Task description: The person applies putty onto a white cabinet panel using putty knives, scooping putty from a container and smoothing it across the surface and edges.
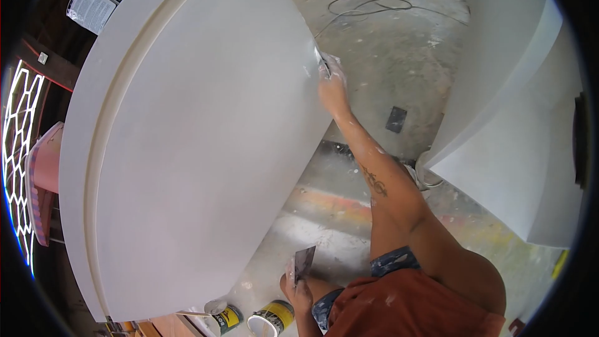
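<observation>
A large white panel (199, 131) with a curved, grooved outer edge fills the left and middle of the view. At its far right edge my right hand (334, 84) is closed around a putty knife (325, 65), with the blade against the panel surface. White filler smears cover those fingers. Lower down, near my lap, my left hand (299, 290) grips a second, wide, dark filler spreader (304, 261), its blade pointing up. That hand is apart from the panel.
Two open cans, a yellow-labelled tin (271, 319) and another can (226, 318), stand at the bottom. A black sanding sheet or pad (396, 119) lies on the floor. Behind it is a coiled cable (368, 5). Another white curved piece (505, 150) stands at right.
</observation>
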The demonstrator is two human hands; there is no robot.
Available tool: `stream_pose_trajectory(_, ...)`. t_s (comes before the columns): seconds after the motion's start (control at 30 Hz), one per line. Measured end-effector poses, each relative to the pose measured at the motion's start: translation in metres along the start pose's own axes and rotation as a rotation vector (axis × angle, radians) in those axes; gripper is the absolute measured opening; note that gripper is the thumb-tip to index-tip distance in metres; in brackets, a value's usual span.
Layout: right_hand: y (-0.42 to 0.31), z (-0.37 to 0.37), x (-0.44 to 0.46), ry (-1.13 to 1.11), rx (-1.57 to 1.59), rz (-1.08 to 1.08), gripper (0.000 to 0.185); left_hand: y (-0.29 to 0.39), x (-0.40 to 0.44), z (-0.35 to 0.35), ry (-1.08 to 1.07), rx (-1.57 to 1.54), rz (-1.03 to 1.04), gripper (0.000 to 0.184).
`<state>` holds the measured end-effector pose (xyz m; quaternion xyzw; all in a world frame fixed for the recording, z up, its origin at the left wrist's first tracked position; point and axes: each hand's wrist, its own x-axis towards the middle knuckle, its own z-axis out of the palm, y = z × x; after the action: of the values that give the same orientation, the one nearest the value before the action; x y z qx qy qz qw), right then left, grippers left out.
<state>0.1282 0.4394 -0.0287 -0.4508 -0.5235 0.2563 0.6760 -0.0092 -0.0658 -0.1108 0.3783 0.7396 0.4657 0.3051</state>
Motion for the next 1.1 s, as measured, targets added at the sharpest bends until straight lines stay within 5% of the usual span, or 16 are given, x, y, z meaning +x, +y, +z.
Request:
stream_pose_trajectory(0.07,-0.002,0.003,-0.011,0.039,-0.081,-0.022,0.035,-0.017,-0.006,0.000,0.026,0.010,-0.018,0.059)
stream_pose_trajectory(0.13,-0.023,0.001,-0.031,0.004,-0.107,-0.067,0.040,-0.021,-0.009,0.004,0.110,-0.485,-0.180,0.064)
stream_pose_trajectory(0.57,-0.111,0.037,-0.221,-0.381,0.028,-0.291,0.071,-0.001,-0.017,0.003,0.351,-0.835,-0.285,0.064)
stream_pose_trajectory(0.73,-0.091,0.034,-0.268,-0.478,-0.022,-0.418,0.071,-0.022,-0.028,-0.003,0.486,-0.946,-0.308,0.020)
stream_pose_trajectory(0.8,-0.095,0.014,-0.264,-0.730,-0.125,-0.346,0.072,-0.038,-0.035,-0.008,0.477,-0.961,-0.329,0.014)
stream_pose_trajectory(0.87,-0.090,-0.003,-0.242,-0.657,-0.048,-0.273,0.061,-0.046,-0.031,-0.007,0.494,-1.020,-0.312,0.015)
stream_pose_trajectory(1.0,-0.032,-0.002,-0.154,-0.229,-0.180,0.125,0.039,0.024,-0.016,0.013,0.245,-1.084,-0.275,0.057)
stream_pose_trajectory(1.1,0.001,-0.004,-0.059,-0.054,-0.158,0.062,0.039,0.017,-0.019,0.011,0.235,-1.146,-0.321,0.061)
